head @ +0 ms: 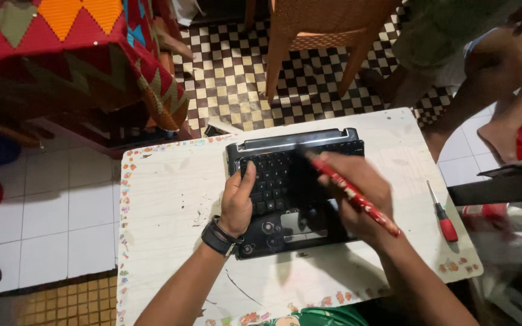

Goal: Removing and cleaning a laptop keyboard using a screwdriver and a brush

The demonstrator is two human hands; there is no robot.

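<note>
A black laptop base (291, 187) with its keyboard facing up lies on a small white table (170, 205). My left hand (237, 202) rests on the left side of the base, thumb on the keys, with a dark watch on the wrist. My right hand (357, 193) is closed around a long red tool (351, 193), blurred by motion, whose tip points at the upper middle of the keyboard.
A red-handled screwdriver (442, 214) lies on the table to the right. A wooden chair (321, 36) stands beyond the table on checkered floor. Another person's bare legs (502, 90) are at the upper right. A patterned red cloth (61, 54) covers furniture at the upper left.
</note>
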